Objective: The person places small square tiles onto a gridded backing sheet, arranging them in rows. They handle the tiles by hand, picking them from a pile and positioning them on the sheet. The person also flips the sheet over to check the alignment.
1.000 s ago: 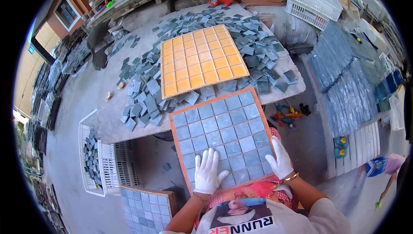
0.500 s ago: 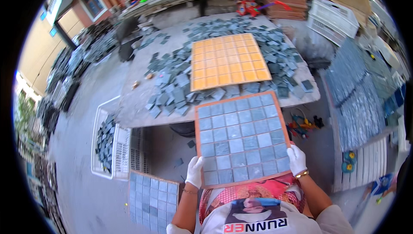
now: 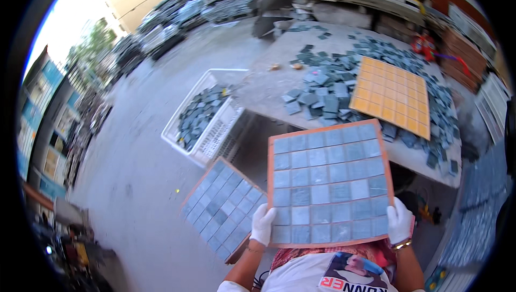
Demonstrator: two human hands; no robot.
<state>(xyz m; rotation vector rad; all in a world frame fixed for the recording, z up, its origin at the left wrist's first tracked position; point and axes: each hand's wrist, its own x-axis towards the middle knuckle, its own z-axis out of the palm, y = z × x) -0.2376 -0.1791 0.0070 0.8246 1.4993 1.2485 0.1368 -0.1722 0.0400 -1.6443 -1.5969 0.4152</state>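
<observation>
Tile tray (image 3: 329, 184), square with an orange frame and filled with grey-blue stone squares, is held in the air before the person's chest. Left hand (image 3: 263, 224) and right hand (image 3: 399, 221), both in white gloves, grip its lower corners with fingers closed. Second filled tray (image 3: 223, 205) lies just beside, lower left.

The held tile frame (image 3: 328, 184) has an orange rim and a grid of grey-blue squares. Both hands (image 3: 262, 224) wear white gloves. The empty grid tray (image 3: 392, 96) is yellow-orange, the loose tiles (image 3: 322, 90) slate grey, the crate (image 3: 207, 117) white, the counter (image 3: 269, 82) pale grey.
</observation>
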